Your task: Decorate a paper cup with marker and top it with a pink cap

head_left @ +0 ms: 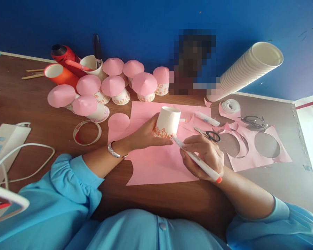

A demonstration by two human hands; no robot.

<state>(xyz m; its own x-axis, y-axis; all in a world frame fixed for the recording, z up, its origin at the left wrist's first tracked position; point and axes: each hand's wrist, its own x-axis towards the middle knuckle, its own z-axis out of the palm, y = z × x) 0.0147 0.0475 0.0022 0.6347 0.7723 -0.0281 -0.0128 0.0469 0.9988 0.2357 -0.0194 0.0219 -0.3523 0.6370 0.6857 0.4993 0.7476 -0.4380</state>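
Note:
My left hand (146, 134) grips a white paper cup (169, 121) turned upside down, with small orange drawings round its lower rim. My right hand (203, 156) is closed on a white marker (198, 161) with an orange end cap; its tip touches the cup's rim. Both hands hover over a large pink paper sheet (156, 163) on the brown table. A silver bracelet sits on my left wrist.
Several cups topped with pink paper cones (112, 85) stand at the back. A stack of white cups (247, 69) lies right. Scissors (210, 133), a glue stick (207, 118), tape rolls (87, 132), cut pink scraps (261, 146) and a power strip (2, 142) surround me.

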